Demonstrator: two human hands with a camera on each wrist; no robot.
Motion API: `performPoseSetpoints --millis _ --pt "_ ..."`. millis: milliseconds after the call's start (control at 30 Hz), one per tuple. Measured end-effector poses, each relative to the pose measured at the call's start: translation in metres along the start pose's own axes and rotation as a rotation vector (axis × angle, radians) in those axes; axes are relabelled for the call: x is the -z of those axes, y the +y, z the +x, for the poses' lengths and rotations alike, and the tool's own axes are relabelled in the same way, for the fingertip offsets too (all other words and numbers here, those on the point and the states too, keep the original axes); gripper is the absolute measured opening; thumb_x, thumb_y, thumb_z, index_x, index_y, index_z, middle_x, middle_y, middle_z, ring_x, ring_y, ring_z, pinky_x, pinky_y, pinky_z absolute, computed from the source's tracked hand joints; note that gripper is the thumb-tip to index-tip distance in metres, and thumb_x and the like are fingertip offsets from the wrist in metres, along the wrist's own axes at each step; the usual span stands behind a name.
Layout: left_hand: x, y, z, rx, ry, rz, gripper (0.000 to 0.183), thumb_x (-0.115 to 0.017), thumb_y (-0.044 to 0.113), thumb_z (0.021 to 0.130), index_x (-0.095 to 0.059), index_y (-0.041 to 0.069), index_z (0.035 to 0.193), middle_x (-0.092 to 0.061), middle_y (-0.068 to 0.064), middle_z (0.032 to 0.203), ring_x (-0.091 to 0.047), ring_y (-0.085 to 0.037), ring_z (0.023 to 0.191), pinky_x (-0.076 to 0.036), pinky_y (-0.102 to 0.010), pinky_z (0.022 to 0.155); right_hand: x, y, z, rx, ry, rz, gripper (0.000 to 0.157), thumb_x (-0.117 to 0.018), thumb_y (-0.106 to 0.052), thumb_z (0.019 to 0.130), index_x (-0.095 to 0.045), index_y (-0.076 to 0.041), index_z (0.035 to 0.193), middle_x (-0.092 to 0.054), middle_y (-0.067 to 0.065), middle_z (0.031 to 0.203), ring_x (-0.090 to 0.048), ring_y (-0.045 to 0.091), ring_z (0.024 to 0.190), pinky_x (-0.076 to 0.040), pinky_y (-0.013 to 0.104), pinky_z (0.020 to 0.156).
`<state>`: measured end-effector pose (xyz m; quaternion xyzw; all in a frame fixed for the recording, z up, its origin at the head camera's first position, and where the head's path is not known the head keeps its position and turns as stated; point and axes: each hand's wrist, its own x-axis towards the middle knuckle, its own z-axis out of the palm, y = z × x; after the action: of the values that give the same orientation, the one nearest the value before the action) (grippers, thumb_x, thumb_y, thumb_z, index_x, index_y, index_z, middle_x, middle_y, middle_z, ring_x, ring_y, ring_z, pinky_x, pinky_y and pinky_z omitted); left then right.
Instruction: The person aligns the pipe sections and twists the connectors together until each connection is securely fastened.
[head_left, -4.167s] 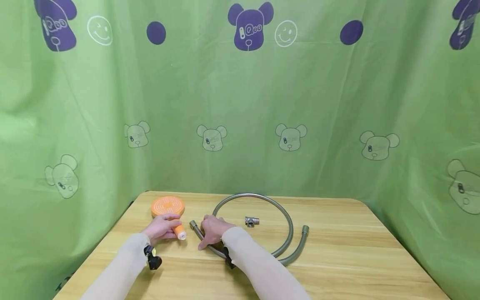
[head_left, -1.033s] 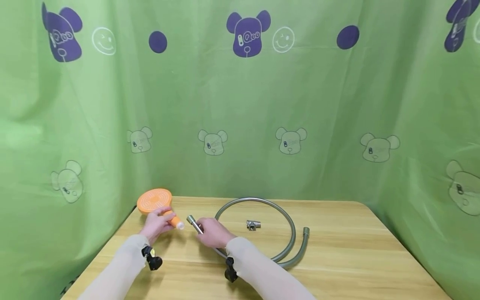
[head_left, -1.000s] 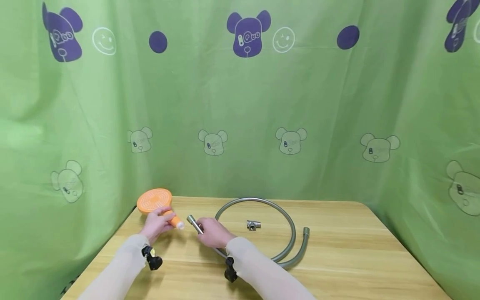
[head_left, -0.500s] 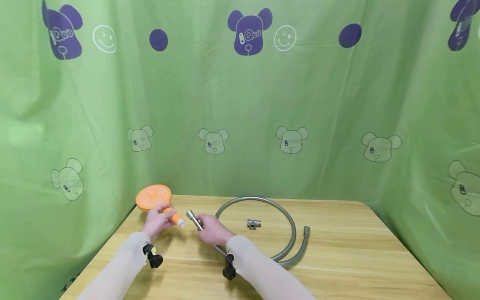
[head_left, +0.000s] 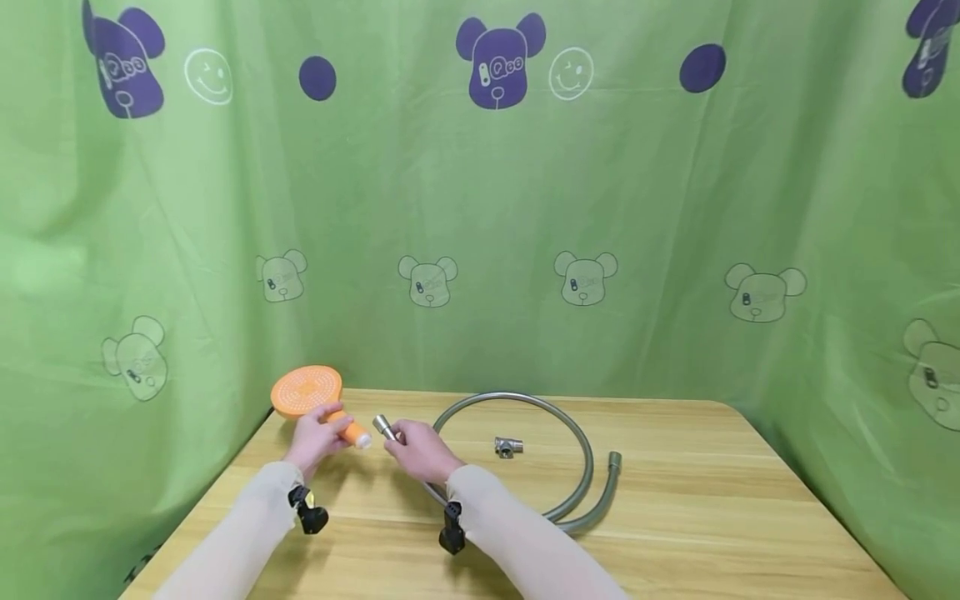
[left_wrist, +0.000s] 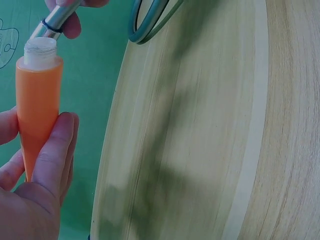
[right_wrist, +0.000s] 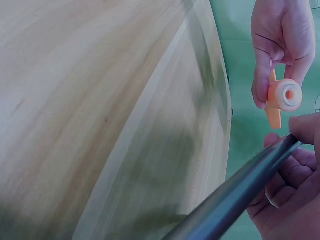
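My left hand (head_left: 315, 437) grips an orange shower head (head_left: 306, 392) by its handle, spray face up and raised over the table's left side. Its white threaded end (left_wrist: 41, 52) points toward my right hand. That right hand (head_left: 422, 450) pinches a grey metal shower hose (head_left: 577, 433) just behind its end fitting (head_left: 381, 423). Fitting and threaded end face each other with a small gap in the head view. In the right wrist view the white end (right_wrist: 290, 94) shows its round opening. The rest of the hose lies looped on the table.
A small metal tee valve (head_left: 507, 447) lies inside the hose loop. The hose's other end fitting (head_left: 615, 460) rests to the right on the wooden table (head_left: 712, 500). Green printed curtain (head_left: 495, 208) surrounds the table's back and sides.
Both the shower head and the hose end have risen off the table. Over the last second the right hand has shifted up the hose, nearer its fitting, and the shower head has risen slightly.
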<state>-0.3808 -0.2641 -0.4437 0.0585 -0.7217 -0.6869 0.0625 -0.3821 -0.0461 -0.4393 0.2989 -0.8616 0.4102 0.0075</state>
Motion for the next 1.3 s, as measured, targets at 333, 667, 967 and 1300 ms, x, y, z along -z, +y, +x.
performPoseSetpoints --millis 333,667,967,1300 --pt "0.002 0.003 0.000 -0.026 0.011 0.011 0.058 -0.060 0.003 0.098 -0.035 -0.006 0.150 -0.043 -0.038 0.140 -0.068 -0.016 0.086 -0.061 -0.025 0.079 0.000 -0.003 0.001 -0.023 0.006 0.022 0.009 -0.062 -0.009 0.095 -0.068 -0.004 0.099 -0.060 -0.002 0.075 -0.053 0.008 0.064 -0.046 0.022 0.055" --pt "0.005 0.009 -0.003 -0.028 0.026 0.020 0.060 -0.061 0.004 0.098 -0.035 -0.006 0.151 -0.040 -0.037 0.142 -0.067 -0.018 0.090 -0.060 -0.024 0.080 -0.006 -0.005 0.002 -0.051 0.025 0.087 0.024 -0.057 -0.027 0.103 -0.069 -0.010 0.091 -0.062 -0.005 0.072 -0.050 0.007 0.059 -0.042 0.022 0.051" --pt "0.008 0.012 -0.003 -0.031 0.025 0.018 0.060 -0.060 0.005 0.099 -0.033 -0.006 0.151 -0.038 -0.034 0.145 -0.065 -0.024 0.100 -0.060 -0.024 0.083 -0.012 -0.009 0.004 -0.049 0.055 0.024 0.033 -0.058 -0.033 0.102 -0.068 -0.015 0.076 -0.059 -0.007 0.062 -0.048 0.008 0.054 -0.040 0.023 0.049" --pt "0.010 0.016 -0.003 -0.066 0.054 0.037 0.059 -0.060 0.004 0.099 -0.034 -0.006 0.151 -0.036 -0.034 0.146 -0.065 -0.022 0.098 -0.059 -0.023 0.082 -0.014 -0.013 0.002 -0.067 0.039 0.045 0.028 -0.060 -0.030 0.101 -0.072 -0.014 0.081 -0.061 -0.006 0.063 -0.049 0.008 0.055 -0.042 0.023 0.049"
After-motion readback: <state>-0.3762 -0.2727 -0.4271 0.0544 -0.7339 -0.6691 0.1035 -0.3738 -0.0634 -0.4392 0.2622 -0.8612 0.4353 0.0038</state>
